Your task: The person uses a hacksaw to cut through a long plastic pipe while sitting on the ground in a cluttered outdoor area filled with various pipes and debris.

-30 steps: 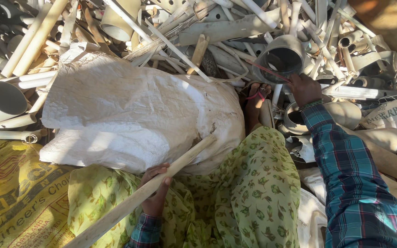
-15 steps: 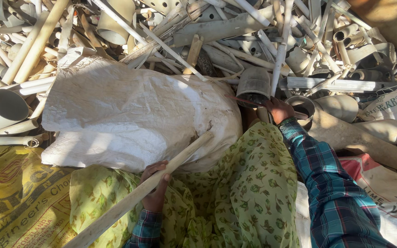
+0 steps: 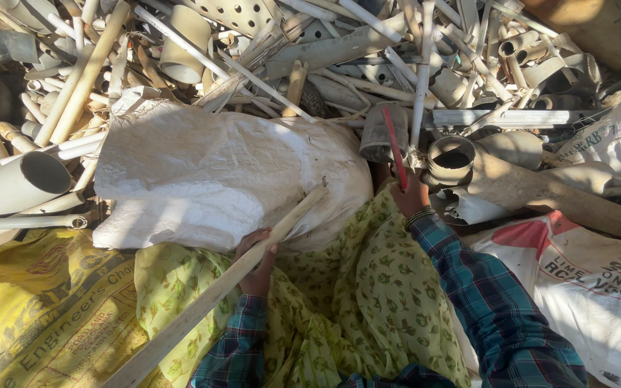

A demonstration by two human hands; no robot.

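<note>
My left hand (image 3: 256,260) is shut on a long pale pipe (image 3: 203,302) that slants from the lower left up onto a stuffed white woven sack (image 3: 203,172). My right hand (image 3: 411,195), in a blue plaid sleeve, grips a short grey pipe piece (image 3: 376,135) with a red strip along its side. It holds the piece just past the sack's right end, at the edge of the scrap heap. A green floral cloth (image 3: 375,302) covers my lap between the two hands.
A heap of pale plastic pipes and fittings (image 3: 339,50) fills the top of the view. A wide pipe (image 3: 16,183) lies at the left and a round fitting (image 3: 451,159) beside my right hand. A yellow sack (image 3: 37,309) lies lower left, a white printed sack (image 3: 576,273) lower right.
My right hand has drawn back from the pile at the right toward my lap, bringing the grey pipe piece with it. My left hand has stayed on the long pipe.
</note>
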